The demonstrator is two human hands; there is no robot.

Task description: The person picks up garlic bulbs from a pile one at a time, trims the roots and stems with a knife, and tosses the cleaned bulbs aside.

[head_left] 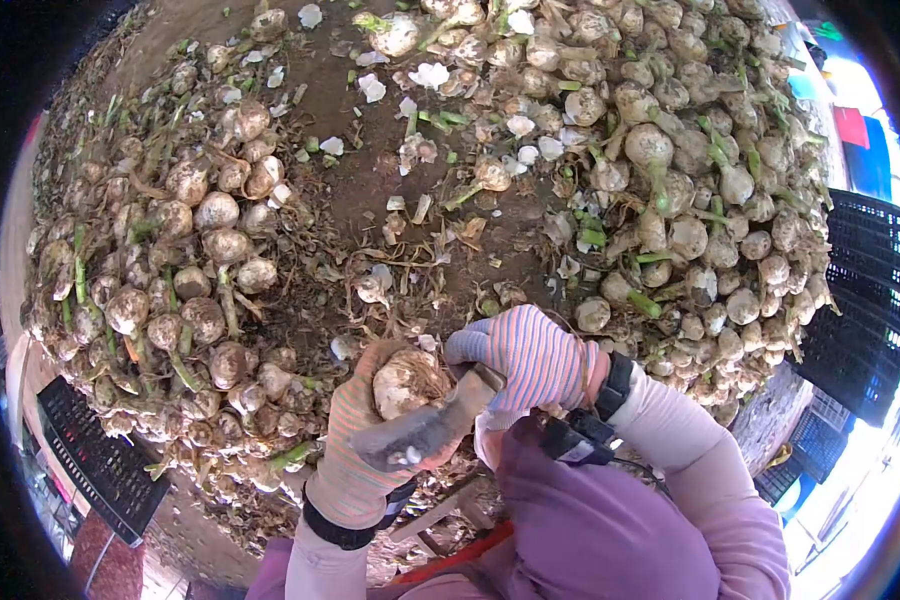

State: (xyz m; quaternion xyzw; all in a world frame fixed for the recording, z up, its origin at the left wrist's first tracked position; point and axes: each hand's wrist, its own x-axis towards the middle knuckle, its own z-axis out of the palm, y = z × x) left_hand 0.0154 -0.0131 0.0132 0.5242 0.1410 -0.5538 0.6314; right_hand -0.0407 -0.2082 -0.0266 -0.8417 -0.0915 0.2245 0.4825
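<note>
My left hand (pixel 352 445), in a striped glove, is closed around a large garlic bulb (pixel 408 384) with dirt on its skin. My right hand (pixel 538 355), gloved the same way, grips a knife. The broad, smeared blade of the knife (pixel 408 437) points left and lies just below the bulb, in front of my left palm. A few small white bits stick to the blade. Part of my left fingers is hidden behind the bulb and blade.
Heaped garlic with cut stalks (pixel 210 260) lies to the left, and a bigger garlic heap (pixel 690 180) rises on the right. Peeled skins and stalk pieces litter the bare ground (pixel 370 130) between. Black plastic crates stand at the far right (pixel 860 300) and lower left (pixel 100 460).
</note>
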